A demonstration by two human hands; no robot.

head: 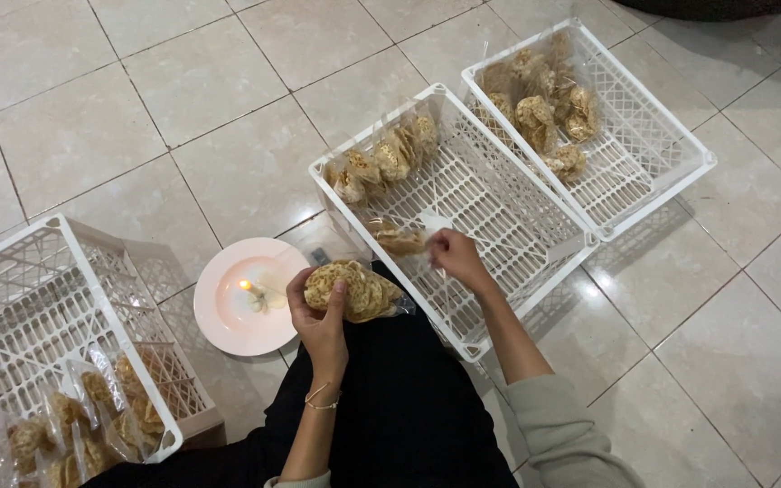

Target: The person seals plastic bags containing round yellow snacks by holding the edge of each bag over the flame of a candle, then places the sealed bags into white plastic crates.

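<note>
A: Gripping observed: left hand [320, 312] is wrapping fingers and thumb around a clear bag of round yellow crackers [354, 291], holding it above the lap, just beside the pink plate [228, 316].

B: And the other hand?

A: Right hand [456, 256] is reaching into the middle white crate [517, 271], fingers pressed together, apparently pinching the clear edge of a second cracker packet [397, 238] that is lying on the crate's slatted floor. Contact point is small; exact pinch is hard to resolve.

B: Plate contents?

A: A small lit candle [249, 289] is burning on it, flame visible, near the left hand's bag.

B: Noting surroundings.

A: A row of filled packets [386, 154] is standing along the far wall of the middle crate. A second white crate [671, 154] is sitting touching it on the far right, holding a pile of packets [544, 108] in its far corner. A third crate [38, 307] is sitting at the left, well apart, with more packets [83, 425] in its near end. Everything is resting on a pale tiled floor [137, 117]. The person is sitting in dark trousers, wearing a thin bracelet [322, 399] on the left wrist.
</note>
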